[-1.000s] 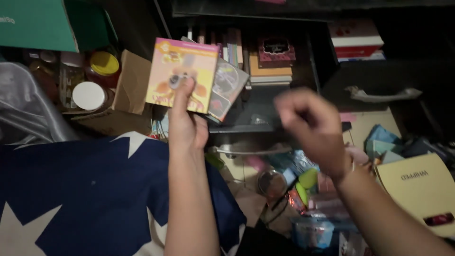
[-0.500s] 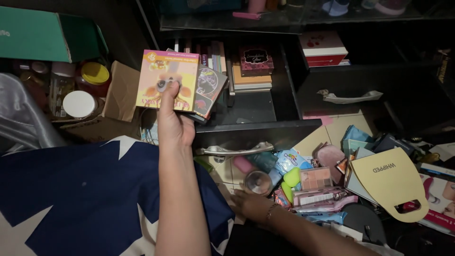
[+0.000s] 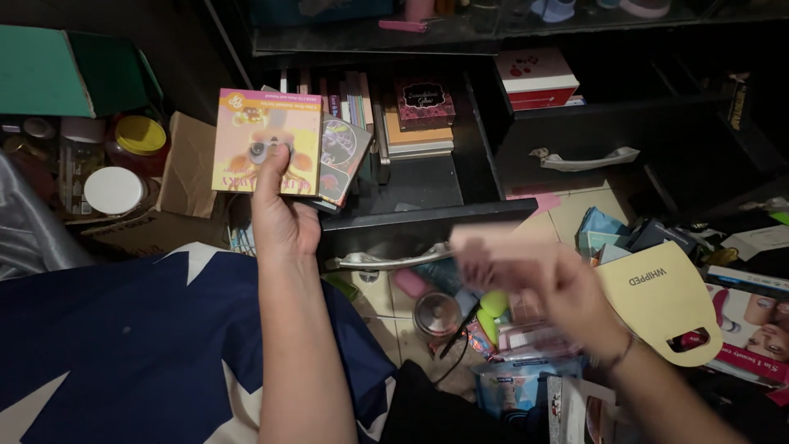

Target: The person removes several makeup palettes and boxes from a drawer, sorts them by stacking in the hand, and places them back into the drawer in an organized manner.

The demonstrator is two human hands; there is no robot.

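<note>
Closest to the camera was a navy cloth with white stars [image 3: 140,345] spread at about 8 o'clock, cut off by the bottom edge. The left hand [image 3: 279,210] rose from it, thumb pressed on a yellow and pink square card [image 3: 263,140], gripping it together with a darker card [image 3: 339,158] fanned out behind at 3 o'clock of the first. What else sat in that stack was hidden.

The right hand [image 3: 546,284] was at about 4 o'clock and badly motion-blurred. It seemed to carry a flat pale pink thing [image 3: 485,238], but honestly I couldn't tell if the fingers were closed on it or just touching it, and its shape was smeared.

Under that hand lay a messy heap on the floor: a green egg-shaped sponge [image 3: 491,306], a round clear-lidded jar [image 3: 437,314], and a tan cardboard hanger card [image 3: 662,300], with plenty half buried.

Further out, an open black drawer [image 3: 427,215] with a silver handle held upright books [image 3: 362,94] at 12 o'clock. At 10 o'clock were a yellow-lidded jar [image 3: 140,134], a white-lidded one [image 3: 113,190] and a green box [image 3: 49,70], partly out of frame.
</note>
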